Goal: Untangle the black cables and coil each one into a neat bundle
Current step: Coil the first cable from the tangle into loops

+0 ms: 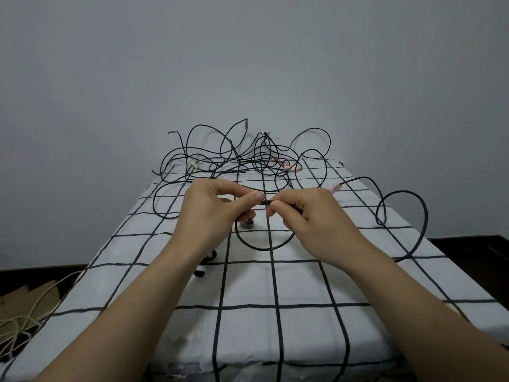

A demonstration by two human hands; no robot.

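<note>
Grid-patterned cloth (275, 340): white with black lines, covering the table from the near edge to the far end.

Beige cord (19, 323): loose on the floor at 8 o'clock, beside flat cardboard (30, 296).

Left hand (212, 213): above the middle of the cloth. Its fingers are curled and the thumb tip presses a black cable (263, 248) against them.

Right hand (311, 219): just beside the left hand, at its 3 o'clock. Thumb and forefinger pinch the same cable, and the 2 pinches almost meet.

Held cable: 1 round loop hangs below the hands at 6 o'clock, its lowest part at the cloth.

Small dark pieces (206, 260): 2 on the cloth under the left wrist, too small to identify.

Large cable loop (425, 216): standing on the cloth at 3 o'clock of the hands, its end plug (334, 187) lying behind the right hand. I cannot tell whether it belongs to the held cable.

Tangle of black cables (248, 161): piled at the far end of the cloth at 12 o'clock, many loops crossing, several plug ends sticking up.

Grey wall (248, 64): behind the tangle.
</note>
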